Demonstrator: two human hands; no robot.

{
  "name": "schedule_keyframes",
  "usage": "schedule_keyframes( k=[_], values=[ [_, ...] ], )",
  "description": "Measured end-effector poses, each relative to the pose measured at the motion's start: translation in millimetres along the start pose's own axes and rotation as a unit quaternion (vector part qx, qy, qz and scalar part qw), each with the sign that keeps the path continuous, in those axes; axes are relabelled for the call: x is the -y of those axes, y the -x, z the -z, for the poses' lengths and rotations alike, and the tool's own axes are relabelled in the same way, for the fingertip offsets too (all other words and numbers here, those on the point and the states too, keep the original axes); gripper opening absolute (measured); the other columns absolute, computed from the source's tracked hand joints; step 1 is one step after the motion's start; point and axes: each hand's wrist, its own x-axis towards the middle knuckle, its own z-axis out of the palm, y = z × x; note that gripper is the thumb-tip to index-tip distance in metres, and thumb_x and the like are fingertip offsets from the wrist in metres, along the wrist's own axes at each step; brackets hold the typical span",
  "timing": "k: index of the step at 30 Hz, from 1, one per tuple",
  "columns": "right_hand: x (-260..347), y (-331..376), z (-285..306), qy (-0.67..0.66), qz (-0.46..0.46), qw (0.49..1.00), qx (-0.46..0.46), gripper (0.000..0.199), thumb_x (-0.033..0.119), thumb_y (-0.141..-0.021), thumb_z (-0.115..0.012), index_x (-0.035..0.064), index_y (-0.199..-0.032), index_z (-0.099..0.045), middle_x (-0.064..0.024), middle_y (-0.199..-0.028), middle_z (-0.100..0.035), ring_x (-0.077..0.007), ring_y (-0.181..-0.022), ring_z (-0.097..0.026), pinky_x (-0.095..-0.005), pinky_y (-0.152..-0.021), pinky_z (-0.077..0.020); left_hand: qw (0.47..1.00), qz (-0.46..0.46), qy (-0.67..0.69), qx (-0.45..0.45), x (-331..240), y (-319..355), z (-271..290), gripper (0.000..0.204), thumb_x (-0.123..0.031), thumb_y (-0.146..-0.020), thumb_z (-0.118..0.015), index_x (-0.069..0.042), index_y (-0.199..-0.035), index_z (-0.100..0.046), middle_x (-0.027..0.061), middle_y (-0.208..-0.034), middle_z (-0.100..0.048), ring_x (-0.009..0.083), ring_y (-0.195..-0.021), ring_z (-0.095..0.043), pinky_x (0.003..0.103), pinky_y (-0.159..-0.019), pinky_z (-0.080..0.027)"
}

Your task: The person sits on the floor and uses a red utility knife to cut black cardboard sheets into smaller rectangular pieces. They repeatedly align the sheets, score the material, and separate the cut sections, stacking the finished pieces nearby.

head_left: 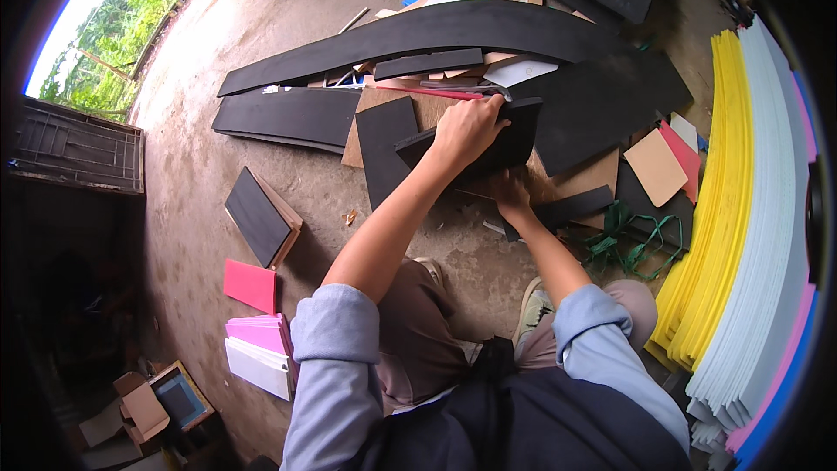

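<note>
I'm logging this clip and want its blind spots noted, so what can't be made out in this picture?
- Head view: the right hand has its fingers tucked under the black sheets, so its grip is hidden.
- The left hand covers part of the sheets' top edge; their number cannot be told.
- The foam stack is cut off by the right rim.
- The boxes, lower left, are too dark to read.

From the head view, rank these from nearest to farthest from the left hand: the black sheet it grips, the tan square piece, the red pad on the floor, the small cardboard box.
1. Black sheet: under the left hand, gripped.
2. Tan square piece: to the right, by the yellow sheets.
3. Red pad: lower left on the floor.
4. Small cardboard box: far lower-left corner.
</note>
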Motion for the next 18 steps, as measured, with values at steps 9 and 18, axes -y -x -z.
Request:
schedule_keyframes(
  k=[9, 18],
  values=[
    [-4, 29, -12, 0.002, -0.019, 1.000, -0.010, 0.042, 0.031, -0.089, -0.030, 0.0084, -0.124, -0.031, -0.0222, -0.109, -0.055, -0.0396, -0.097, -0.055, -0.0479, -0.081, -0.0442, 1.000, 0.000, -0.011, -0.026, -1, 7, -3, 0.030, -0.029, -0.076, -0.062, -0.004, -0.088, -0.049, 0.0143, -0.069, -0.060, 0.0329, -0.064, -0.060, 0.040, -0.054, -0.049],
    [-23, 58, 11, 0.081, -0.005, 0.993, 0.081, 0.044, 0.020, -0.087, -0.034, 0.0031, -0.127, -0.031, -0.0263, -0.104, -0.056, -0.0363, -0.092, -0.058, -0.0448, -0.079, -0.0462, 1.000, 0.014, 0.002, -0.025, -6, 13, -5, 0.032, -0.029, -0.076, -0.062, -0.002, -0.088, -0.050, 0.0163, -0.072, -0.061, 0.0341, -0.068, -0.060, 0.041, -0.058, -0.049]
  ],
)
